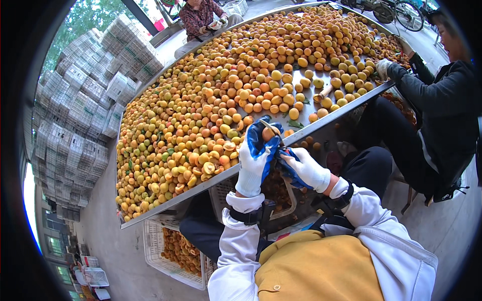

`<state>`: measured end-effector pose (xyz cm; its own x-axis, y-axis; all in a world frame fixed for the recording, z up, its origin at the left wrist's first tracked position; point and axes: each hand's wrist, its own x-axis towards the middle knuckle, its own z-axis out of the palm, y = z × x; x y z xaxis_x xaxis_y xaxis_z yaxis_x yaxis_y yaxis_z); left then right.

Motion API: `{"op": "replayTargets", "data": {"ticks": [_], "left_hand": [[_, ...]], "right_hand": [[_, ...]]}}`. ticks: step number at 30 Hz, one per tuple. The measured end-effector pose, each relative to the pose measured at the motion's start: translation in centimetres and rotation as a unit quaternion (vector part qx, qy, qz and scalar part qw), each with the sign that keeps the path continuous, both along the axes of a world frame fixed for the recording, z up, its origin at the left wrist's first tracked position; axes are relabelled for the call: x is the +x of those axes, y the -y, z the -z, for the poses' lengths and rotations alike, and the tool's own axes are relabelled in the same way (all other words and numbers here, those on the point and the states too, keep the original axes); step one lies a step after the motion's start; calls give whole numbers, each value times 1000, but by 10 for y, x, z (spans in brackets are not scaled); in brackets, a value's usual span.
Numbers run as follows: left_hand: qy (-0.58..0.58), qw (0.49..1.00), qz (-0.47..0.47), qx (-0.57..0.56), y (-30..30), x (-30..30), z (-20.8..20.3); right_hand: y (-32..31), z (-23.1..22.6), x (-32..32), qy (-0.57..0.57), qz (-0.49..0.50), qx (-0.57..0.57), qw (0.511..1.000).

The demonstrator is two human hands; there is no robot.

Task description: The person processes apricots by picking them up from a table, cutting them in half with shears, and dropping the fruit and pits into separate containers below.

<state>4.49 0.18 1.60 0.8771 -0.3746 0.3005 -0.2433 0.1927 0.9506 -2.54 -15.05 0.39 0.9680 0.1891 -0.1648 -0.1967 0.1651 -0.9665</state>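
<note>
My left hand (255,156), in a white glove with a blue coated palm, is closed around an orange apricot (269,133) at the near edge of the tilted table. My right hand (305,169), gloved the same way, grips a hand cutting tool with a curved metal blade (267,124) and a bit of red near its handle. The blade lies against the apricot; most of the handle is hidden by my fingers. Beyond my hands, many apricots (221,100) cover the metal-edged table (206,184). A few split ones (209,168) lie near its edge.
A white crate (150,246) of apricot halves stands on the floor at left, another crate (290,203) below my hands. A co-worker (432,95) sits close at right; another person (201,20) sits across the table. Stacked crates (75,115) rise at far left.
</note>
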Motion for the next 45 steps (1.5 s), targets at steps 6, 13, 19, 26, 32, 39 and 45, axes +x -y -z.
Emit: {"op": "replayTargets", "data": {"ticks": [6,13,19,26,32,39,45], "left_hand": [[-158,980,18,-117,3,-18,5],[-147,973,16,-179,8,-30,-16],[-130,980,12,-152,2,-29,-26],[-65,996,12,-60,-10,-19,-26],[44,998,3,40,-20,-5,-30],[-124,963,41,-236,-6,-18,-4],[-205,936,34,-284,4,-31,-1]], "right_hand": [[-7,3,-4,190,41,-70,978],[-5,0,-8,202,61,-118,970],[-2,-2,-6,237,52,-160,957],[2,-8,-6,250,38,-241,937],[5,-7,-6,186,3,-232,955],[2,-7,-6,208,2,-208,956],[-4,5,-4,236,24,-219,946]]}}
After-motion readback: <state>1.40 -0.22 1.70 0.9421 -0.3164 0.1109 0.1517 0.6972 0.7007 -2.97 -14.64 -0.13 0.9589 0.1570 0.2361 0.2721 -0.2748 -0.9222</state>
